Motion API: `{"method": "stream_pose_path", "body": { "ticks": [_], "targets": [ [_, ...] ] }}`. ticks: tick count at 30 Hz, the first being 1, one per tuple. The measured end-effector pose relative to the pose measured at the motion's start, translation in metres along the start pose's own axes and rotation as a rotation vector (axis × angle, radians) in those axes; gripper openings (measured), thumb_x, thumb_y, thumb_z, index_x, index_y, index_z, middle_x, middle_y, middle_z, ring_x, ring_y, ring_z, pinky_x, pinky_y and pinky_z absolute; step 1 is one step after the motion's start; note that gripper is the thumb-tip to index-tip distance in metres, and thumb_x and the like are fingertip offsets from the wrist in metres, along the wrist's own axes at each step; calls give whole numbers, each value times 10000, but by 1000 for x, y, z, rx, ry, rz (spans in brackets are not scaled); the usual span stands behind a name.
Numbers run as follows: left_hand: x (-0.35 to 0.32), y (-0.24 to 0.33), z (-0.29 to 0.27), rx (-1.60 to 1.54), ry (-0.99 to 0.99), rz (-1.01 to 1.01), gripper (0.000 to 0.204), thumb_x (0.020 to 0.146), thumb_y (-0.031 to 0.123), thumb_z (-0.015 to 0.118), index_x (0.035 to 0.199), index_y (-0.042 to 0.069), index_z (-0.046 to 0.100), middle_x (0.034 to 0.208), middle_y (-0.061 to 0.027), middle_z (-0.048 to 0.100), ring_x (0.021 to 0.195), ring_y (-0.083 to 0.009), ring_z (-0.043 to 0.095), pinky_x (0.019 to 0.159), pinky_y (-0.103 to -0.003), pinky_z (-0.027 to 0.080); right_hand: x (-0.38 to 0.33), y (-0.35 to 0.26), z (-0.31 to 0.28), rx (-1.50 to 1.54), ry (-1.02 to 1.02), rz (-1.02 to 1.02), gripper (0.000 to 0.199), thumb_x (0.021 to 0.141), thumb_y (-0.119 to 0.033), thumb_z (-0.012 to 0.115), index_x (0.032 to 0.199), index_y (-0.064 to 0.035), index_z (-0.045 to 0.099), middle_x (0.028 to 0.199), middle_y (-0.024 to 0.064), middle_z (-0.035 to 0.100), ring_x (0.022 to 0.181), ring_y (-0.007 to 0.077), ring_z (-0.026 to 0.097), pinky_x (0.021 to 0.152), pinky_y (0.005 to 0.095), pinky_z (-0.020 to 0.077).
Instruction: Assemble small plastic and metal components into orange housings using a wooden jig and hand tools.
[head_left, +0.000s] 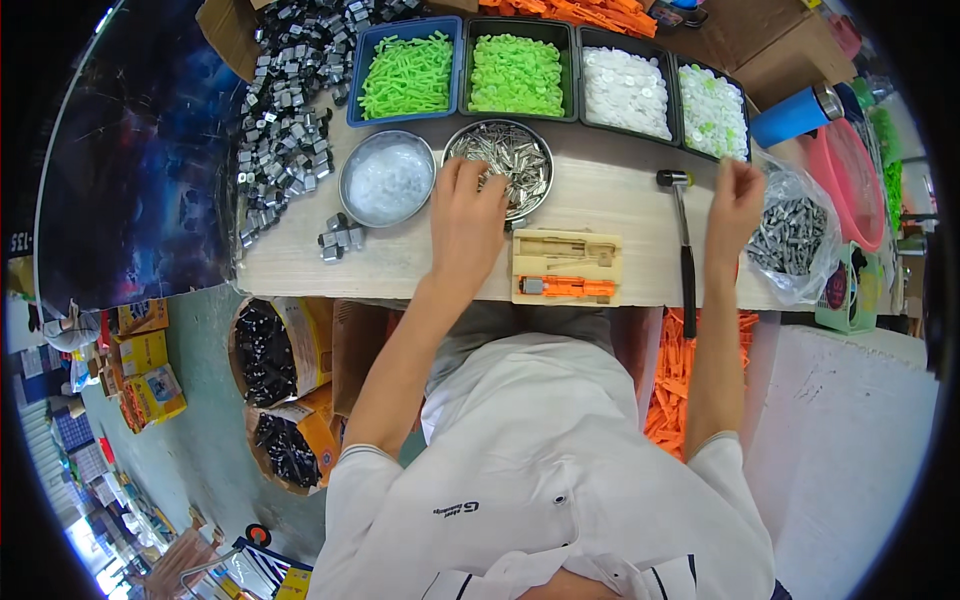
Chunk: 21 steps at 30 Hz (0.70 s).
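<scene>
Left hand (468, 215) dipping spread fingers into the bowl of metal pins (512, 160); right hand (735, 200) loosely curled, grip unclear, by the hammer (684, 240)

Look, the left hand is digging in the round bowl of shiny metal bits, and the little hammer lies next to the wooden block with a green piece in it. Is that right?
Nearly. The left hand is in the round bowl of metal bits and the hammer lies beside the wooden block, but the piece in the block is orange, not green. The head view shows it.
</scene>
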<state>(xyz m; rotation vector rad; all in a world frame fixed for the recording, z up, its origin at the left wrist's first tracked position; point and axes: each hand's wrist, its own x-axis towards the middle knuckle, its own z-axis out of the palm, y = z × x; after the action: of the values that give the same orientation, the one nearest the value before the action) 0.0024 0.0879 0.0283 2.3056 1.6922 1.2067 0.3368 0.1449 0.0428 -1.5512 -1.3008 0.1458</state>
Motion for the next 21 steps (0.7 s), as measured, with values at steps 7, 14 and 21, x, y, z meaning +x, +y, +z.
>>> {"method": "stream_pose_path", "body": {
  "ticks": [7, 14, 21],
  "targets": [
    [11, -7, 10, 120, -164, -35, 135, 746, 43, 751, 846, 15, 665, 976, -136, 606, 1061, -333, 545, 847, -452, 463, 103, 94, -4, -70, -18, 36, 246, 984, -192, 616, 1117, 15, 618, 1020, 86, 647, 931, 162, 592, 865, 301, 473],
    [6, -9, 11, 140, -135, 16, 127, 756, 64, 748, 832, 25, 654, 963, -109, 612, 1039, -310, 555, 827, -432, 455, 107, 103, 7, 180, -20, 119, 265, 976, -164, 615, 1154, 32, 595, 1061, 86, 633, 969, 158, 580, 889, 284, 464],
    [10, -5, 12, 127, -138, 46, 121, 779, 78, 735, 846, 33, 645, 939, -101, 607, 995, -293, 560, 816, -416, 446, 97, 92, 19, 239, -18, 156, 265, 978, -153, 625, 1168, 28, 587, 1086, 89, 627, 991, 156, 573, 916, 288, 453]
  ]
}}
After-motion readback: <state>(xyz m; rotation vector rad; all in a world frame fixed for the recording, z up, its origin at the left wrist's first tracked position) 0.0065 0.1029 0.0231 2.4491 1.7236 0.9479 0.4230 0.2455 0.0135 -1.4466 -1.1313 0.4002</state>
